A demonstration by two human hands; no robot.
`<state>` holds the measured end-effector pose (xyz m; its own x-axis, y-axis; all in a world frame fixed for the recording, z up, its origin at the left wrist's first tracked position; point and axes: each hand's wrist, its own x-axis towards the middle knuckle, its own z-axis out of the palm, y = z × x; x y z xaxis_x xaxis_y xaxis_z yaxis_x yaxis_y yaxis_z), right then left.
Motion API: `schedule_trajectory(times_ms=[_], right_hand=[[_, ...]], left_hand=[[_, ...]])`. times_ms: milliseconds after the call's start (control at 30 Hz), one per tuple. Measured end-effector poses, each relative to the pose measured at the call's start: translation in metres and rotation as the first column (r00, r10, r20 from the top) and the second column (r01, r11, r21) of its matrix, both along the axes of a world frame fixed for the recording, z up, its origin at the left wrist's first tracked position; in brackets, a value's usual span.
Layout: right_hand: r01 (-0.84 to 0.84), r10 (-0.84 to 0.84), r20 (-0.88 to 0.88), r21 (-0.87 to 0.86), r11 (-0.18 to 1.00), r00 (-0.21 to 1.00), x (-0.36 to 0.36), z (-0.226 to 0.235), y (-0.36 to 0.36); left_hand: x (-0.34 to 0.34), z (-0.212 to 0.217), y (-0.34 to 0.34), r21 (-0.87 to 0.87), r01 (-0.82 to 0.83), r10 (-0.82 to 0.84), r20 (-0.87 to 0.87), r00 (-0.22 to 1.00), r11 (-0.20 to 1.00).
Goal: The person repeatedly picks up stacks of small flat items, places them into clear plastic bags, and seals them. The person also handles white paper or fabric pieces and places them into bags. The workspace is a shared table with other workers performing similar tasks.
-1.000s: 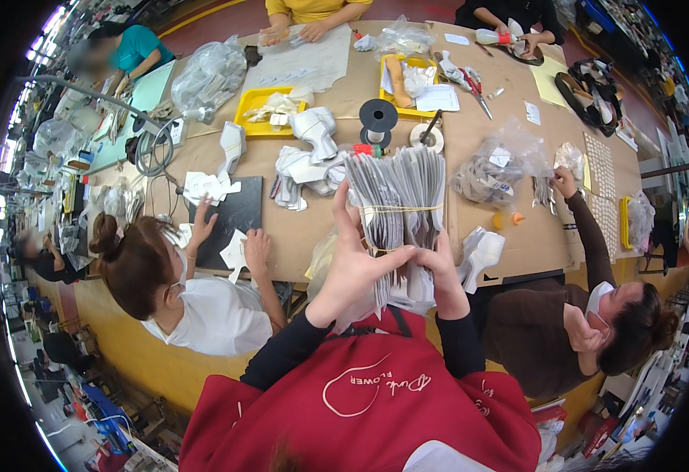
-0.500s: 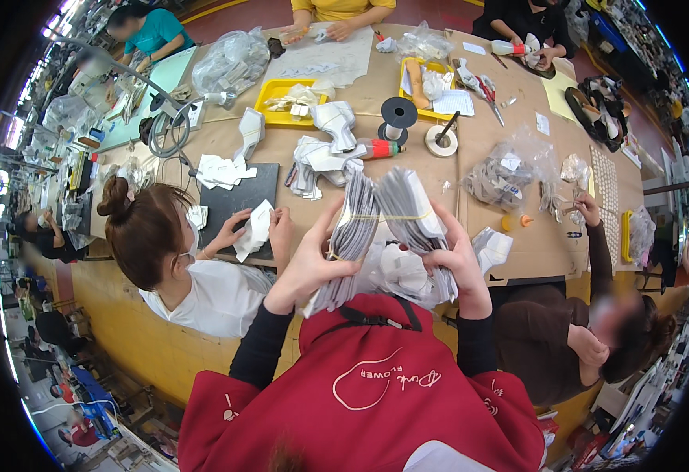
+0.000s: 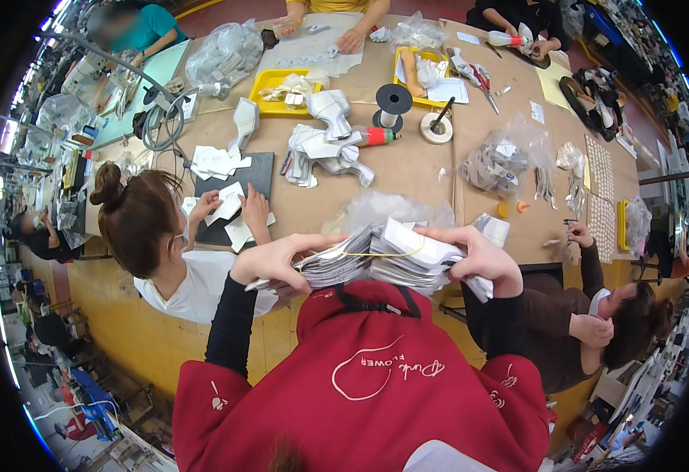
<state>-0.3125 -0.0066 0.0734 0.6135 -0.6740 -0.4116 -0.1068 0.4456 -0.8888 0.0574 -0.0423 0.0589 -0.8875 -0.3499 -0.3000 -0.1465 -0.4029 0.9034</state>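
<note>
In front of my chest I hold two thick bundles of flat white and grey cut pieces. My left hand point(image 3: 281, 259) is wrapped round the outer end of the left bundle point(image 3: 335, 265), with the thumb at the near side. At the far end of the right bundle point(image 3: 413, 253), my right hand point(image 3: 482, 256) grips in the same way. The bundles meet at their inner ends, and a thin yellow band point(image 3: 380, 253) stretches across both. Just beyond them a clear plastic bag point(image 3: 399, 208) lies on the brown-covered table point(image 3: 415, 169). The palms are partly hidden.
A loose pile of white pieces point(image 3: 321, 149), a black spool point(image 3: 393, 106), a tape roll point(image 3: 437, 127) and yellow trays point(image 3: 262, 101) stand farther back. A co-worker in white point(image 3: 210, 283) sits close at left; another in brown point(image 3: 549, 338) sits at right.
Both hands and bundles have come down nearer my body and spread outward. The bundles have tipped from upright to nearly flat. The left co-worker's hands have shifted over the dark board.
</note>
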Motion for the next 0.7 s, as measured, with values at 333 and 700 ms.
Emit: schedule_trajectory(times_ms=[333, 700], right_hand=[[-0.161, -0.345, 0.422, 0.796, 0.583, 0.838, -0.003, -0.094, 0.056], [-0.218, -0.621, 0.693, 0.713, 0.667, 0.365, 0.019, -0.119, 0.060]], left_hand=[[0.006, -0.059, 0.005, 0.661, 0.314, -0.028, -0.405, 0.914, 0.682], [-0.030, -0.087, 0.012, 0.856, 0.150, 0.626, -0.470, 0.622, 0.495]])
